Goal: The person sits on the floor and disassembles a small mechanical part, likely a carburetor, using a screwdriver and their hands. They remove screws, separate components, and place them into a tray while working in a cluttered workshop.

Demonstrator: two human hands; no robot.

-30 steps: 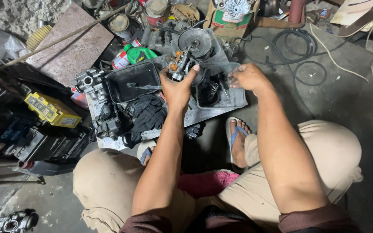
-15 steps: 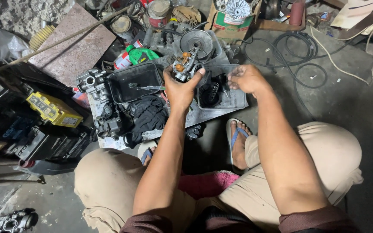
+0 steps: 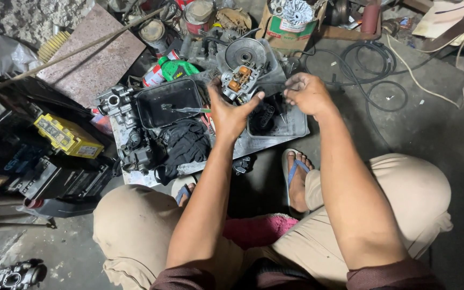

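Observation:
My left hand (image 3: 231, 111) grips a small metal carburetor (image 3: 238, 81) with orange parts, held above a grey plastic tray (image 3: 292, 127). My right hand (image 3: 308, 94) hovers just to the right of the carburetor, fingers pinched together; whether a small part sits between them is too small to tell. Inside the grey tray lie dark springs and small parts (image 3: 265, 115). A black oily tray (image 3: 168, 102) with a screwdriver in it sits to the left of my left hand.
A black rag (image 3: 183, 144) and an engine block (image 3: 130, 145) lie left of my knees. A yellow box (image 3: 66, 135), black cases (image 3: 55, 180), a green bottle (image 3: 179, 69), cans (image 3: 198, 13) and coiled black cables (image 3: 371, 64) surround the work spot on the concrete floor.
Both hands have stayed above the grey tray. My left hand lifted and turned the carburetor slightly; my right hand rose off the tray toward it.

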